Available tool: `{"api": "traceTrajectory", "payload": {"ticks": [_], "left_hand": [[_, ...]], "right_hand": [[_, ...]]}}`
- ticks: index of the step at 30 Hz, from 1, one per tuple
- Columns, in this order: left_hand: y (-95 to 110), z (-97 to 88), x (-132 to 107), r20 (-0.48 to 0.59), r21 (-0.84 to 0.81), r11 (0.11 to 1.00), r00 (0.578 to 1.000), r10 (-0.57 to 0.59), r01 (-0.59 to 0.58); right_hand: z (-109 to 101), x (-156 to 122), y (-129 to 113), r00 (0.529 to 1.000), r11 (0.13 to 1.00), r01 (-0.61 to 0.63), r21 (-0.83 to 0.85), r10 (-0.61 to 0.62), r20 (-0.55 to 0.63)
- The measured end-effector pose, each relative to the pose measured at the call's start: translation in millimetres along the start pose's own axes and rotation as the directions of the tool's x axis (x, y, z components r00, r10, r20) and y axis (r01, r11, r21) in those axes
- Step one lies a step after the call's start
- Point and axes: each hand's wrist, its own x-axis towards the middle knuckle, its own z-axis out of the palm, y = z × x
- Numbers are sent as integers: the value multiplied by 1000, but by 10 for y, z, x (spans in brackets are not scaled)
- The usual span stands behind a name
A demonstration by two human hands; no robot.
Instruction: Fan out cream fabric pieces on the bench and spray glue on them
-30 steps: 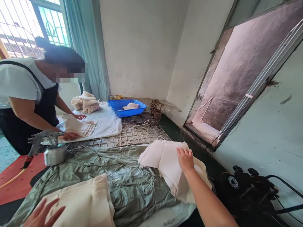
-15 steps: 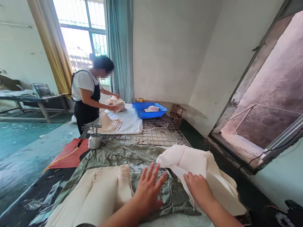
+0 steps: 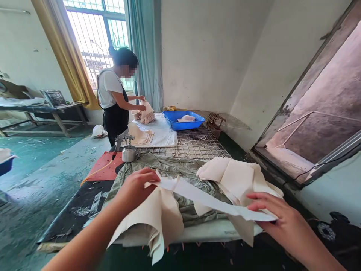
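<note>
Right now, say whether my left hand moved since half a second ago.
Yes: judged against the spray gun, your left hand has moved left, nearer it.

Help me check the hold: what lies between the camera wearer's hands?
In the head view, a pale sheet spans from the left hand to the right hand, above the crumpled green cover.

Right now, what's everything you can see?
Thin floppy sheet: one, cream, front centre
Crumpled cloth: one, green, middle
Left layered pile: one, cream, near edge
Right layered pile: one, cream, on crumpled cloth
Metal spray gun: one, silver, beyond left pile
Flat mat: one, red, beside spray gun
Square wire grid: one, pale, beyond crumpled cloth
Plastic basin: one, blue, back centre
Flat cloth: one, white, left of basin
Co-worker: one, white top, back left
Long curtains: two, teal and yellow, back
Barred window: one, bright, back
Machine: one, black, lower right
Left hand, right hand: two, bare, holding sheet
</note>
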Motion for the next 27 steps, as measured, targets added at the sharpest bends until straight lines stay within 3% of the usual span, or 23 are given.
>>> {"api": "traceTrajectory", "payload": {"ticks": [2,4,6,8,11,14,17,19,21,23,27], "left_hand": [[-119,-257,-239,0,-243,966,996,-88,86],[-186,-377,-468,32,-446,867,972,-233,222],[-234,-397,-641,66,-582,735,920,-386,350],[-325,-368,-720,38,-635,664,875,-483,395],[-642,-288,-667,-30,-615,668,834,-551,419],[-1149,-123,-558,64,-528,642,780,-623,556],[-1653,188,-615,95,-378,652,728,-679,657],[-1914,456,-774,81,-304,667,716,-693,680],[-2102,718,-977,109,-170,713,732,-673,680],[-2224,909,-1149,153,-48,768,764,-627,639],[-2335,979,-1253,191,-56,819,811,-553,572]], "right_hand": [[141,-42,-281,986,929,-123,350,155,-66],[352,-40,-539,942,766,-250,592,334,-36],[588,37,-710,894,655,-329,680,448,2],[824,197,-772,884,627,-377,682,464,62],[1202,551,-695,883,651,-467,598,367,291],[1698,897,-545,807,765,-521,378,298,509],[2329,1043,-454,748,838,-500,220,289,598],[2739,987,-425,736,854,-485,190,281,616],[3051,845,-392,736,867,-466,175,271,621],[3219,689,-341,738,876,-452,169,261,622],[3214,557,-205,723,878,-452,158,257,641]]}}
